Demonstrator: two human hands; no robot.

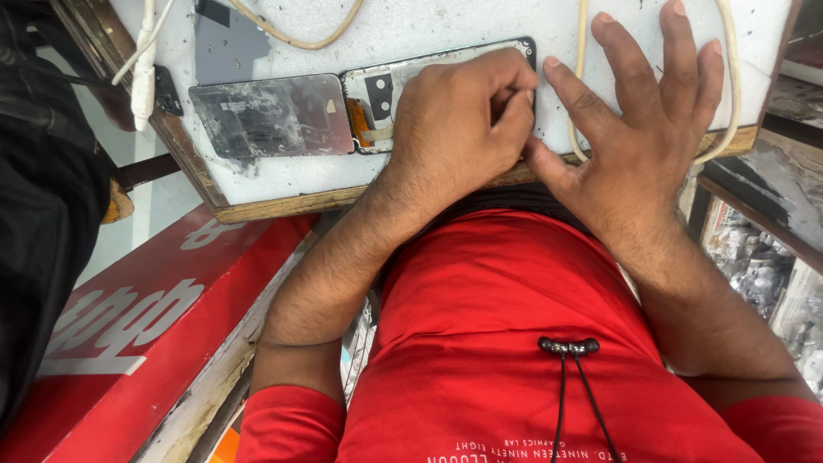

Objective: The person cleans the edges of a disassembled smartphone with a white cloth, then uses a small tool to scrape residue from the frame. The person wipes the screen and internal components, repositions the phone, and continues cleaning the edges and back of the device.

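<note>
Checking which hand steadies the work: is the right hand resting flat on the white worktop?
Touching. The head view shows the right hand spread with fingers pressed flat on the white worktop, thumb at its wooden edge.

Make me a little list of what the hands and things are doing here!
Left hand: curled, fingertips pinched on the opened black-framed phone
Right hand: spread flat on the white worn worktop, thumb by the left fingers
Beside phone: grey scuffed metal plate, lying flat
Cable: cream looped cord under the right hand
Clothing: red shirt
</note>
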